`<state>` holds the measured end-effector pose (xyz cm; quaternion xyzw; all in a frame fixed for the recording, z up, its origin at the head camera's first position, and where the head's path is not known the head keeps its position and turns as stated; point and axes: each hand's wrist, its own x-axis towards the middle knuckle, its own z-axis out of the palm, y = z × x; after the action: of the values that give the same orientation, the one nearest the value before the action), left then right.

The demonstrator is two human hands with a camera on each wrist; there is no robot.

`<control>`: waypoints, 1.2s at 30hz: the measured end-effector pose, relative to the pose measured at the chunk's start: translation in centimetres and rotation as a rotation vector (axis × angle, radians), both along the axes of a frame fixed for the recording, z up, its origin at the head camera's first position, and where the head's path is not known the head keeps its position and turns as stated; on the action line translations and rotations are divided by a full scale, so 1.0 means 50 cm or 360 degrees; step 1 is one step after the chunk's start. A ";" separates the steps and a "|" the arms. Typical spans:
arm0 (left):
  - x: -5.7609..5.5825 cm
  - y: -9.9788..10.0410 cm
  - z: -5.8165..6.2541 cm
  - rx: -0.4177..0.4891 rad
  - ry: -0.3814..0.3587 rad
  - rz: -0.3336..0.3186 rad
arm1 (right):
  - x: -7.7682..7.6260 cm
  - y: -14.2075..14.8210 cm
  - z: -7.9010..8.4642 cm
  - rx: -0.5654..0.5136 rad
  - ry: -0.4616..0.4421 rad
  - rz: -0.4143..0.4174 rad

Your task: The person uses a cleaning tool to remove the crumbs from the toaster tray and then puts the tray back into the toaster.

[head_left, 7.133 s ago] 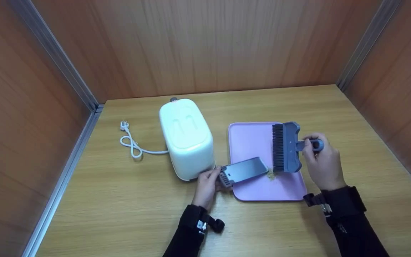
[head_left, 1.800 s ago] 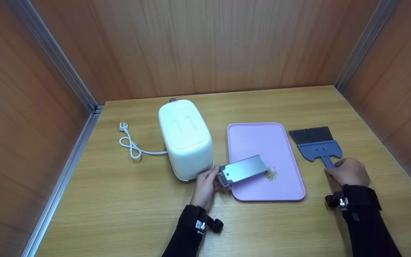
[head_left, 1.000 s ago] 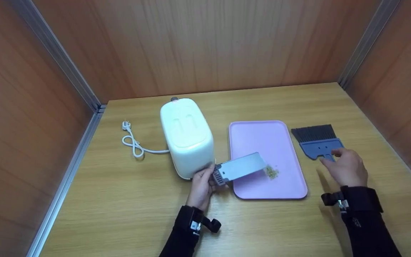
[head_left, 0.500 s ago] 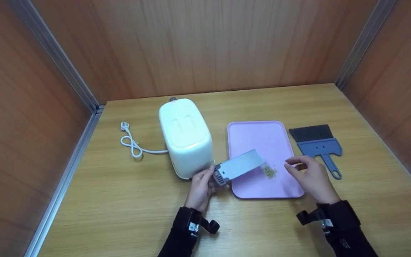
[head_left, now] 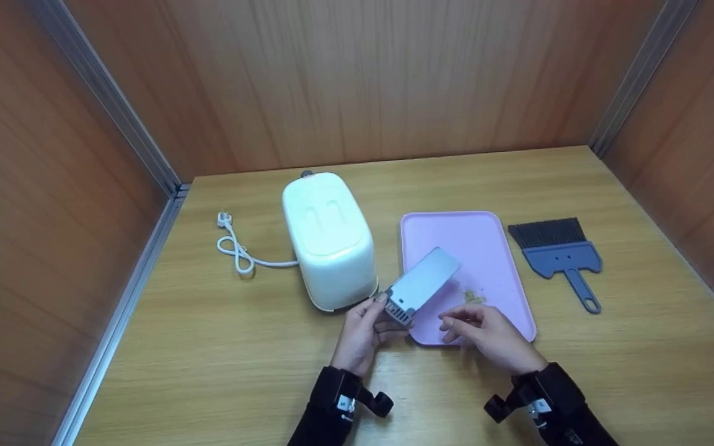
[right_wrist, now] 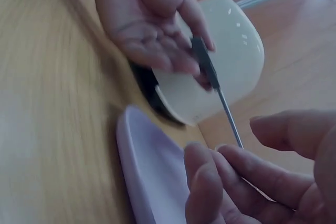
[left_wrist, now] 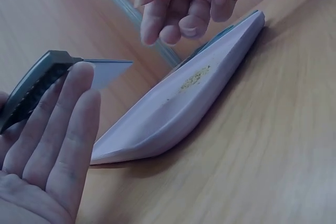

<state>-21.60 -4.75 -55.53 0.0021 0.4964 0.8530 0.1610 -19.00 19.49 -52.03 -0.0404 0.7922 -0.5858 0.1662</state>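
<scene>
My left hand pinches the grey slotted end of a crumb tray, a flat silver plate, between thumb and fingers. The plate tilts up over the left side of a purple tray. In the left wrist view the crumb tray is seen edge-on, above the purple surface. A small heap of yellowish crumbs lies on the purple tray. My right hand hovers over the purple tray's front edge, fingers loosely bent and holding nothing. The right wrist view has its fingertips near the plate's free end.
A white toaster-like appliance stands left of the purple tray, close to my left hand. Its white cord lies looped to the left. On the right rests a blue brush with dark bristles. Wooden panels enclose the table's back and sides.
The right hand swept with the brush, laid it down right of the tray, let go, then moved left toward the crumb tray. The left hand has raised and turned the crumb tray's free end.
</scene>
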 end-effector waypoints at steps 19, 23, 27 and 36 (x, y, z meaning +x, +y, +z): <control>0.039 0.018 0.005 -0.0093 -0.0043 0.0188 | 0.004 -0.087 -0.024 -0.0560 -0.0062 -0.0076; 0.043 0.016 0.004 -0.0199 -0.0035 0.0200 | 0.005 -0.099 -0.031 -0.0674 -0.0073 -0.0161; 0.046 0.011 0.002 -0.0281 -0.0049 0.0214 | 0.007 -0.107 -0.036 -0.0742 -0.0105 -0.0213; 0.049 0.003 0.010 -0.0393 -0.0097 0.0134 | 0.004 -0.100 -0.033 -0.0831 -0.0189 -0.0247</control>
<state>-19.15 -4.60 -55.02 -0.0644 0.5922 0.7911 0.1392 -18.78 14.50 -53.69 0.0135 0.6040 -0.7825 0.1509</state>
